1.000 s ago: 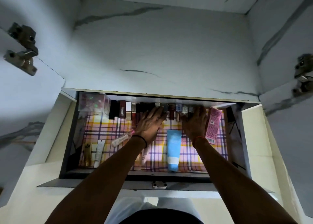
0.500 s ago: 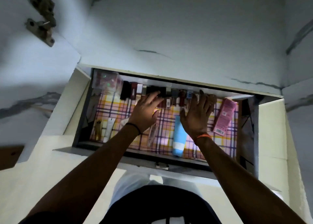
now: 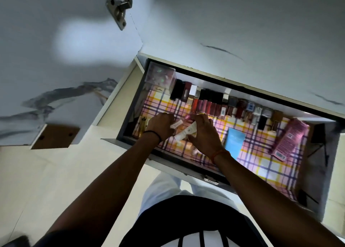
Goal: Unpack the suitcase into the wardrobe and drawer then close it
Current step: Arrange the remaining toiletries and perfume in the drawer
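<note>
While the drawer (image 3: 130,142) stands pulled out under our arms, we judge the unpacking into it well along: beyond our fingers a row of small bottles (image 3: 214,105) lines the back wall, a clear box (image 3: 161,75) sits at the far corner past our left hand (image 3: 160,126), and to the right of our right hand (image 3: 204,133) lie a blue tube (image 3: 232,141) and, farther out, a pink carton (image 3: 288,138) on the checked liner (image 3: 261,164). Our hands are close together over a loose heap of pale tubes (image 3: 183,133); the right curls round one of them, and the left seems to pinch a smaller piece, though blur keeps us from being sure. We judge that sorting this heap, shutting the drawer and closing the suitcase remain. No suitcase or wardrobe hanging space shows, so we cannot say what is left to unpack. Labels are unreadable, and the drawer's right end is dim.
</note>
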